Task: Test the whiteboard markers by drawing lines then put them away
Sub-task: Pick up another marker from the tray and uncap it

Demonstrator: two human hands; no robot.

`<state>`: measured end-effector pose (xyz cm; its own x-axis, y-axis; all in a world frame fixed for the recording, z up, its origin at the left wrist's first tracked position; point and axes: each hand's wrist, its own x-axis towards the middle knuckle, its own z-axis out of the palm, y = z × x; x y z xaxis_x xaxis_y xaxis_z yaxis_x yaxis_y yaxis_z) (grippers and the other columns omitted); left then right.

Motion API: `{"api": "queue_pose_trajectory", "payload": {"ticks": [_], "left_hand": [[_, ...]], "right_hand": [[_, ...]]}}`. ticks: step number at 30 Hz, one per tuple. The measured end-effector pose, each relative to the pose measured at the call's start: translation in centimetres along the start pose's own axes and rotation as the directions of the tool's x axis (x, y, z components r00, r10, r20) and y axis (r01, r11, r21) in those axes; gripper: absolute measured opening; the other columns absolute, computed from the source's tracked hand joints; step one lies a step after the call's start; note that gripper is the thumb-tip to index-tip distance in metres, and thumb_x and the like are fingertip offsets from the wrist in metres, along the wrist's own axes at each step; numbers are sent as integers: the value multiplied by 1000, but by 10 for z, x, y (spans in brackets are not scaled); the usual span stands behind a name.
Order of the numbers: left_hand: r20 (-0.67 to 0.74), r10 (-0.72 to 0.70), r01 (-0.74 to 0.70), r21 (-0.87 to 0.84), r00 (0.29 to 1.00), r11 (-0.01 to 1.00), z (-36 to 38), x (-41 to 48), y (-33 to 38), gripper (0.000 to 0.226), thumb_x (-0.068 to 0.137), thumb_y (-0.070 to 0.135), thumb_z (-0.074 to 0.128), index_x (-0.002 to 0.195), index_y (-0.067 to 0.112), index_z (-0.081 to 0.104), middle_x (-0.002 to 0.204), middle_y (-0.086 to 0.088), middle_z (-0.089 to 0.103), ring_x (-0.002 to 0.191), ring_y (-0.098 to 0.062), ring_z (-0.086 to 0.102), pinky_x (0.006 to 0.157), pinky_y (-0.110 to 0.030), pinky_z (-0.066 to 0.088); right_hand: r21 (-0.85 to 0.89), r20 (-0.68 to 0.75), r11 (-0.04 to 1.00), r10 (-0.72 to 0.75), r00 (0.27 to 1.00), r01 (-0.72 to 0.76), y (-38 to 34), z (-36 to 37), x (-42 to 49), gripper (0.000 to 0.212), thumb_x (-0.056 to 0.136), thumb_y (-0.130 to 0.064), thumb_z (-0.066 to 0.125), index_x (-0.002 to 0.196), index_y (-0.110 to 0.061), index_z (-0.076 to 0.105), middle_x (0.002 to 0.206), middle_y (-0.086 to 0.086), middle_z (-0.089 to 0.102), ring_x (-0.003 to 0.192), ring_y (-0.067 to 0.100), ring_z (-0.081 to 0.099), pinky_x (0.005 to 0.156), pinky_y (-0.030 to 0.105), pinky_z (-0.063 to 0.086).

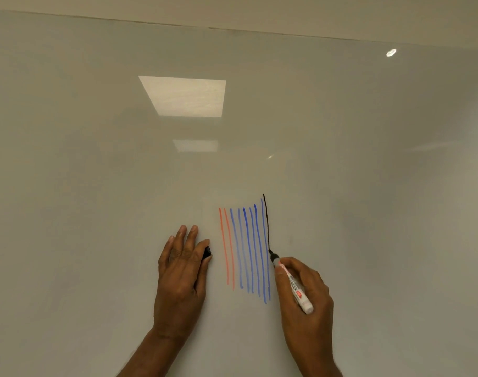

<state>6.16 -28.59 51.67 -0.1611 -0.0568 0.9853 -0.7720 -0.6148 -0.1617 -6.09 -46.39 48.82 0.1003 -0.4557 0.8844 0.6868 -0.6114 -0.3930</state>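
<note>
Black marker [293, 285] tip touches whiteboard [96, 186] at black line's [266, 221] lower end.
Right hand [306, 295] fingers clamped on marker, beside blue lines [248, 248]; left hand [180, 273] pinches black cap [207, 252], other fingers straight.

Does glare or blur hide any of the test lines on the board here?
Head view: no; the ceiling-light reflection sits high on the glossy whiteboard, above the strokes; red lines, blue lines and black line read sharp, as do the marker in the right hand and the cap in the left hand.
</note>
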Motion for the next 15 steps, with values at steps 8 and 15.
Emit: {"api": "queue_pose_trajectory", "payload": {"ticks": [8, 15], "left_hand": [[1, 3, -3, -3, 1000, 1000, 0, -1, 0, 38, 102, 17, 57, 135, -1, 61, 150, -17, 51, 148, -30, 39, 122, -52, 31], [-7, 1, -1, -4, 1000, 1000, 1, -1, -1, 38, 101, 16, 59, 134, -2, 62, 149, -17, 52, 148, -31, 41, 121, -53, 32]], "right_hand": [[-171, 48, 974, 159, 986, -149, 48, -24, -54, 23, 85, -14, 75, 87, -37, 77, 91, -21, 70, 92, 0, 65, 80, 2, 42], [-64, -75, 995, 77, 994, -81, 9, -23, -40, 20, 81, -48, 75, 96, -36, 72, 94, -14, 70, 86, 0, 68, 76, 10, 49]]}}
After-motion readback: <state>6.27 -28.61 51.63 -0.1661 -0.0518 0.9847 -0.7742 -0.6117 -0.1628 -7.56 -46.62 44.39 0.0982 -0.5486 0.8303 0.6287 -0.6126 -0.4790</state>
